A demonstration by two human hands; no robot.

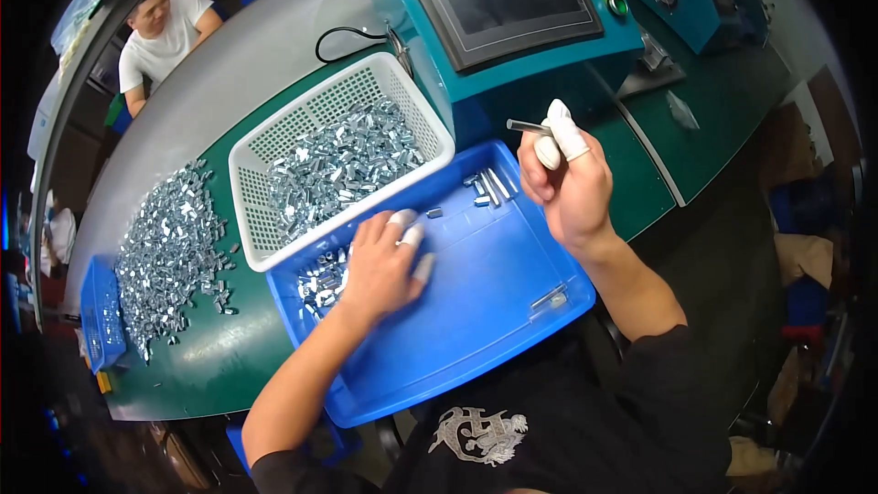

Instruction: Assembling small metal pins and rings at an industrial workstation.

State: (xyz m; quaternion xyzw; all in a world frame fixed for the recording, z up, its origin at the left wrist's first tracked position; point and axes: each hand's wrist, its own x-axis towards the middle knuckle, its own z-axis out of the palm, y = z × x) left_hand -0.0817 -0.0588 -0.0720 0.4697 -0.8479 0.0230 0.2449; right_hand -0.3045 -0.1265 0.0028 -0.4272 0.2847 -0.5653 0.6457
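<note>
My right hand (565, 178), with white finger cots on thumb and forefinger, is raised above the blue tray (476, 329) and pinches a thin metal rod (528, 127) pointing left toward the teal machine (512, 55). My left hand (382, 265), also with finger cots, rests palm down in the tray, its fingertips beside a small metal piece (434, 213) and next to a heap of small metal parts (320, 282). A few metal rods (492, 187) lie at the tray's far corner. Whether the left hand holds anything is hidden under the palm.
A white mesh basket (274, 142) full of shiny metal parts overlaps the tray's far left edge. A big loose pile of the same parts (174, 252) covers the green mat on the left, near a small blue bin (99, 316). Another person (165, 32) sits across the table.
</note>
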